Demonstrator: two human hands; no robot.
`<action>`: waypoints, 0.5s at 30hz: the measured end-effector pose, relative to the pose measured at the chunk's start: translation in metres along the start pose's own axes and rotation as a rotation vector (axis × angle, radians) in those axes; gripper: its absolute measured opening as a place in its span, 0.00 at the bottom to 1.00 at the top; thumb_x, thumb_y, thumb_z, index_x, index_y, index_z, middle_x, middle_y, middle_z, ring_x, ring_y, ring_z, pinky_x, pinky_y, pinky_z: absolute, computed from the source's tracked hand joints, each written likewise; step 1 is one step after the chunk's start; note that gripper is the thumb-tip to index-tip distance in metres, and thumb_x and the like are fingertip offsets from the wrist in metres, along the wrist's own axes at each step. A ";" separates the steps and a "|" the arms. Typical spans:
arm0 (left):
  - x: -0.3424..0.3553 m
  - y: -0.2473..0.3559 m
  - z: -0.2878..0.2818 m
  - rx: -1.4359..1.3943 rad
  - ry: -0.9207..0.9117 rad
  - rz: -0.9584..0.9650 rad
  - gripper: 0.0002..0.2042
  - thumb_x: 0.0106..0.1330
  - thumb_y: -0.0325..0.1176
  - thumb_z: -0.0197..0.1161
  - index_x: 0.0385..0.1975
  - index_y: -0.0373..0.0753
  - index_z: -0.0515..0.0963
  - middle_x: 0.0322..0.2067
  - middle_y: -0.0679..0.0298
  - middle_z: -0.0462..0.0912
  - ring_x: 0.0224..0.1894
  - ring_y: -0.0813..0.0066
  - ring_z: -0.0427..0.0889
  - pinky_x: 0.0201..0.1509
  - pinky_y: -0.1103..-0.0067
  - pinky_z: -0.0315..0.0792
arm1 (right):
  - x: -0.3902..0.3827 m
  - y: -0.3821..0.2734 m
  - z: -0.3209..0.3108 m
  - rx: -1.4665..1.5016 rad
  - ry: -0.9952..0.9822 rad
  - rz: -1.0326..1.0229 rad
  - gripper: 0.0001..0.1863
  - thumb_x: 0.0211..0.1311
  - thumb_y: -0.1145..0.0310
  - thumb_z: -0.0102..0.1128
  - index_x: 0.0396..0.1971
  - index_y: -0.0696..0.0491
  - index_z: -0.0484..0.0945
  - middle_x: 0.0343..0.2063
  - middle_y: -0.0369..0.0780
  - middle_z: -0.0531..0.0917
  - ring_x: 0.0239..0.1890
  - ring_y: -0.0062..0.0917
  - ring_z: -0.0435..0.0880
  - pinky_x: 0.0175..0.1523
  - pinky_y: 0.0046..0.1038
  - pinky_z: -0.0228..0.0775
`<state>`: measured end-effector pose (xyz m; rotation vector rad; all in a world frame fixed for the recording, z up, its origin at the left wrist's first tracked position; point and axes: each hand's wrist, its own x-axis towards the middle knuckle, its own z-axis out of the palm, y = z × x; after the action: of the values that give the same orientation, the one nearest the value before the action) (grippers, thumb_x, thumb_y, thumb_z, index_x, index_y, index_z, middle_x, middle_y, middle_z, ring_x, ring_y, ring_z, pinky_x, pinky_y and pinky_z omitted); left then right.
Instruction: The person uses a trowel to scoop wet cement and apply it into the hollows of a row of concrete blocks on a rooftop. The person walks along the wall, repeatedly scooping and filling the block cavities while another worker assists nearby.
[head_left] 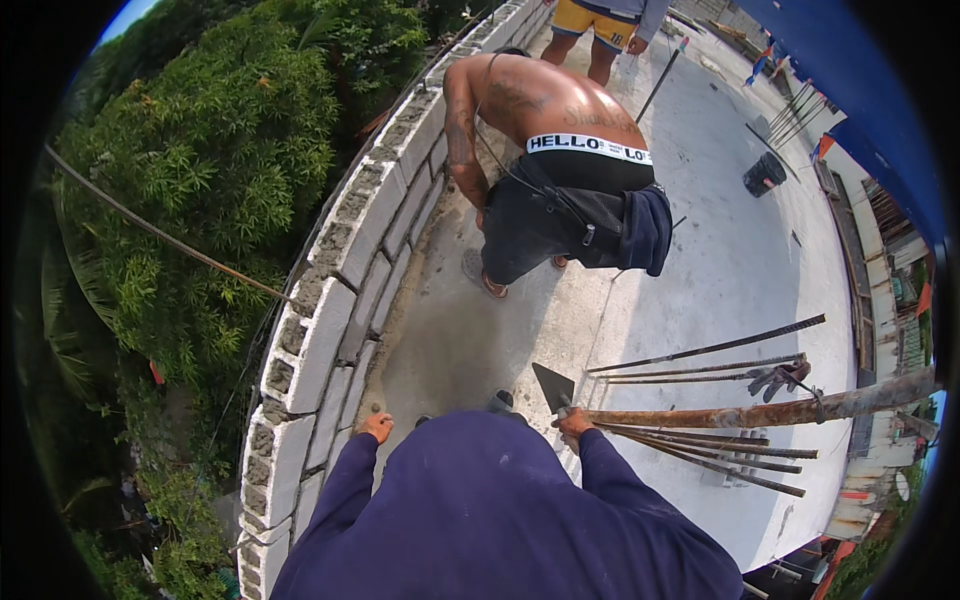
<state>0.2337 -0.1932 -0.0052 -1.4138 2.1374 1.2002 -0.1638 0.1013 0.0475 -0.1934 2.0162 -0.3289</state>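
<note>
While the right hand (pixel 574 423) clasps a trowel (pixel 553 385) (left hand (pixel 378 427): can't tell), a rusty pole (pixel 720 417) juts beside it.

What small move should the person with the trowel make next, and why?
Perhaps move the right hand slightly left: it grips the trowel, and the rusty pole and steel bars appear close beside it in this view, so a knock seems possible.
</note>
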 end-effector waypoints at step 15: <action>0.040 0.083 0.020 0.120 -0.130 -0.037 0.18 0.55 0.44 0.53 0.43 0.45 0.76 0.45 0.58 0.77 0.49 0.61 0.74 0.53 0.74 0.66 | 0.060 0.071 -0.053 -0.289 0.131 -0.070 0.23 0.40 0.57 0.67 0.29 0.63 0.79 0.27 0.48 0.82 0.31 0.35 0.82 0.36 0.33 0.75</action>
<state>0.1399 -0.1881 -0.0040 -1.2825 2.0493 1.0996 -0.2376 0.1596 -0.0036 -0.4330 2.1852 -0.0935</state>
